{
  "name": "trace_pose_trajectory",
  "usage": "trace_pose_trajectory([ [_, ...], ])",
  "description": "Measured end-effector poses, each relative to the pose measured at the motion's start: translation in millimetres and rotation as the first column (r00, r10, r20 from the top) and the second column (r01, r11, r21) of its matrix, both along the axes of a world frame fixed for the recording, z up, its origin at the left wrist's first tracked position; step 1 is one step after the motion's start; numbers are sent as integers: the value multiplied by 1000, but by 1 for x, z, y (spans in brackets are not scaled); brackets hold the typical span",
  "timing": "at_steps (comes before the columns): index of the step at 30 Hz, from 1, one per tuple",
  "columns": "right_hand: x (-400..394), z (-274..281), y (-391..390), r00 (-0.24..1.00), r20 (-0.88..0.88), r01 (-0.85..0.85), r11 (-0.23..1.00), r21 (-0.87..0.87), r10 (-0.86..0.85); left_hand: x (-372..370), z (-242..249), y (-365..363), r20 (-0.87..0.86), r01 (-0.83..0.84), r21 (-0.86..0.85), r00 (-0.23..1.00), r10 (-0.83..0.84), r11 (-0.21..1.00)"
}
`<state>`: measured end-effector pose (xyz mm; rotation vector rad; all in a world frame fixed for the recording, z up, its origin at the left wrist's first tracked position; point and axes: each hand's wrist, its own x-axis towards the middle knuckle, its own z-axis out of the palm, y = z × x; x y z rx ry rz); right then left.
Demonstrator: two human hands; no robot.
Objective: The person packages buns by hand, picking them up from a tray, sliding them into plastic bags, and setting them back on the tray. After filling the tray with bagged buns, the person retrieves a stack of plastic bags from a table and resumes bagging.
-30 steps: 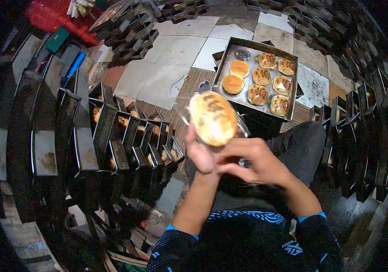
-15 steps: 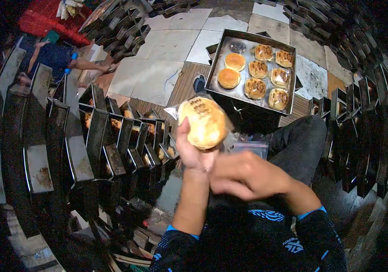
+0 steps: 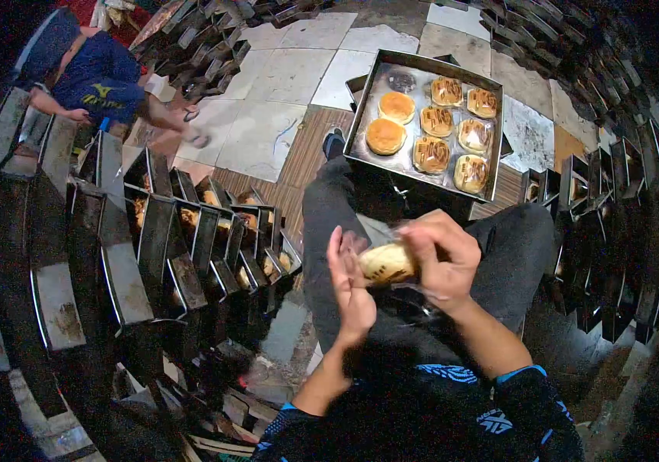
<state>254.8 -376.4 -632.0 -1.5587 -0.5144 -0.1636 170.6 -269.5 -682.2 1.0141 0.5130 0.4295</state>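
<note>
A round bun (image 3: 385,263) with dark printed marks sits in a clear plastic wrapper between my hands, tilted on edge above my lap. My right hand (image 3: 450,258) is closed around the right side of the bun and its plastic. My left hand (image 3: 352,285) is at the bun's left side, its fingers stretched upward and apart; blur hides whether the palm touches the wrapper. Ahead stands a square metal tray (image 3: 491,173). It holds two unwrapped golden buns, the nearer bun (image 3: 385,135) among them, and several wrapped buns with dark print, such as the front right bun (image 3: 471,173).
Stacked metal trays (image 3: 125,262) rise on my left, some with buns inside. More stacked trays (image 3: 576,231) stand on the right. Tiled floor (image 3: 268,115) lies ahead. At the upper left another person in a blue shirt (image 3: 106,88) is beside the stacks.
The bun has come down and right from my left palm and turned on edge. My right hand has risen and closed on it. The other person has moved nearer.
</note>
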Motion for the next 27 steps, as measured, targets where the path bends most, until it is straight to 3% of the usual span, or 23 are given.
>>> trace_pose_trajectory([
  [1, 0, -6, -1, 991, -128, -21, 999, 46, 27, 2, 0, 2, 70, -136, 454, 991, 117, 880],
  [2, 1, -5, 0, 991, -128, -22, 999, 48, 28, -6, -6, 14, 143, -152, 401, 984, 102, 904],
  [4, 0, 4, -1, 956, -251, -145, 989, 36, 149, -14, 2, 43, 60, -65, 715, 998, 32, 696],
  [5, 5, 15, -3, 964, -179, -200, 980, -8, 196, -6, 23, 46, 170, -210, 775, 978, 123, 597],
  [6, 12, 31, -4, 981, 1, -190, 967, -167, 193, -7, 29, 56, 282, -312, 833, 950, 133, 457],
  [8, 23, 59, -1, 895, 411, -22, 937, -349, 174, -10, 37, 76, 501, -517, 821, 856, 129, 242],
  [9, 22, 36, 3, 871, 474, -36, 978, -205, 131, -10, 34, 82, 536, -546, 795, 836, 115, 264],
  [10, 25, 0, 12, 878, 457, -115, 990, -86, 142, -8, 25, 90, 537, -547, 794, 836, 118, 266],
  [12, 40, -55, 43, 985, 37, -159, 966, -203, 170, 0, -4, 108, 314, -343, 934, 923, 221, 104],
  [13, 40, -66, 44, 981, 82, -159, 970, -182, 176, -2, -15, 116, 257, -278, 958, 940, 226, 69],
  [16, 32, -77, 47, 977, 125, -164, 982, -94, 175, -13, -32, 113, 239, -304, 909, 941, 239, 287],
  [20, 42, -69, 64, 958, 255, -85, 980, -182, 130, 16, -38, 110, 420, -448, 864, 893, 161, 231],
  [22, 54, -67, 91, 878, 445, -101, 977, -188, 176, 41, -35, 102, 380, -415, 890, 904, 198, 188],
  [23, 64, -64, 101, 898, 416, -50, 972, -230, 145, 48, -37, 109, 302, -371, 898, 911, 280, 237],
  [24, 76, -72, 110, 954, 298, 67, 992, -104, -33, 50, -36, 117, 217, -328, 900, 909, 355, 289],
  [26, 78, -77, 100, 961, 189, 232, 959, -161, -201, 34, -25, 120, -38, -293, 564, 925, 378, 772],
  [27, 58, -82, 94, 977, 38, 212, 965, -152, -208, 17, -22, 117, -74, -234, 447, 952, 296, 863],
])
